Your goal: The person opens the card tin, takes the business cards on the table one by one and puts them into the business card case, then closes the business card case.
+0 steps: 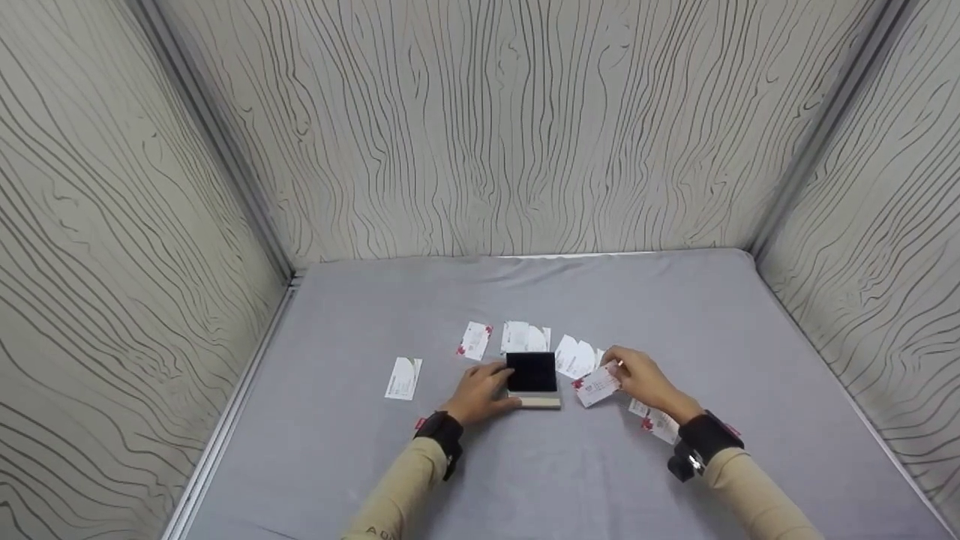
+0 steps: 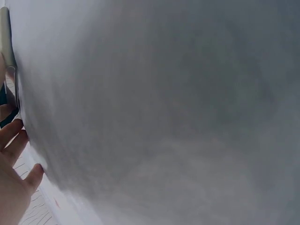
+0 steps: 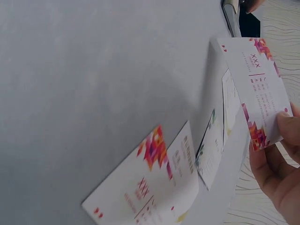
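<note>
A small card case [image 1: 534, 402] stands with its dark lid [image 1: 531, 372] raised. My left hand [image 1: 478, 394] holds its left side, thumb at the front edge and a finger by the lid. In the left wrist view, only a slice of the case [image 2: 5, 37] shows at the left edge, and the other fingers of the left hand [image 2: 14, 183] reach down to the cloth. Just right of the case, my right hand [image 1: 642, 379] pinches a white business card [image 1: 598, 385] with red corner patterns. The right wrist view shows this card [image 3: 258, 86] tilted above the cloth, between thumb and fingers.
Several white business cards lie on the grey cloth [image 1: 555, 480]: one at the left [image 1: 403, 378], a red-cornered card [image 1: 474, 340], overlapping cards [image 1: 525, 337] behind the case, fanned cards [image 1: 574, 355] beside it, and a pair [image 1: 660, 424] below the right wrist. Patterned walls [image 1: 450, 135] surround the table.
</note>
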### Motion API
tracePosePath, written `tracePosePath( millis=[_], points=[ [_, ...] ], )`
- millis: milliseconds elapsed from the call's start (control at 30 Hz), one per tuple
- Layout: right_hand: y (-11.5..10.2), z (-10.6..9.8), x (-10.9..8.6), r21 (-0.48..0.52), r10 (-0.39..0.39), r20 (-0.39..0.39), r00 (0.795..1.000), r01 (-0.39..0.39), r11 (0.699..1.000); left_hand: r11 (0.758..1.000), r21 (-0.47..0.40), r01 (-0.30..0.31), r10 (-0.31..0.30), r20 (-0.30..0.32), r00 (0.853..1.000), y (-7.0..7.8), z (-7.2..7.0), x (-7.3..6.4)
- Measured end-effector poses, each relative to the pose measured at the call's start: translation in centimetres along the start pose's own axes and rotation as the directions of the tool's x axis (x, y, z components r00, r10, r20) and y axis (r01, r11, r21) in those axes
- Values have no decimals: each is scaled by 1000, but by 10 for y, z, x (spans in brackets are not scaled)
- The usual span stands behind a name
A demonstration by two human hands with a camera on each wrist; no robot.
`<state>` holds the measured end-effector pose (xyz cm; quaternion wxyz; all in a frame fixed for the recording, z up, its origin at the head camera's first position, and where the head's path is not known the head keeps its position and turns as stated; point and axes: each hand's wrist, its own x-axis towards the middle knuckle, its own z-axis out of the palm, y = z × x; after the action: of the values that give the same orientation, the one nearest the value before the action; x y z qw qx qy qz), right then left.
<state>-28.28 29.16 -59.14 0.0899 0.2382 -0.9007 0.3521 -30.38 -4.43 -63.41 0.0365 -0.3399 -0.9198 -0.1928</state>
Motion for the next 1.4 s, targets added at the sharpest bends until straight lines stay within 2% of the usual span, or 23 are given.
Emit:
tracePosePath(
  millis=[167, 433, 633, 833, 1133, 1400],
  points=[
    [-6, 10, 9, 61, -18, -39, 999, 20, 998, 1000, 2, -4, 4, -1, 1000, 0, 1, 0],
    [-16, 30, 27, 68, -114, -93, 989, 121, 990, 1000, 2, 15, -15, 13, 1000, 1, 0, 1],
    [-28, 47, 37, 59, -126, -46, 991, 129, 990, 999, -9, 47, -46, 44, 998, 3, -2, 3],
    [-35, 61, 43, 24, -146, -40, 988, 147, 989, 999, -14, 42, -41, 33, 999, 3, 0, 4],
    [-31, 73, 43, -32, -179, -21, 984, 178, 984, 999, -7, 40, -40, 29, 999, 2, 2, 3],
    [-28, 77, 46, -21, -184, -12, 983, 183, 983, 999, -15, 43, -43, 23, 999, 4, -1, 3]
  ],
)
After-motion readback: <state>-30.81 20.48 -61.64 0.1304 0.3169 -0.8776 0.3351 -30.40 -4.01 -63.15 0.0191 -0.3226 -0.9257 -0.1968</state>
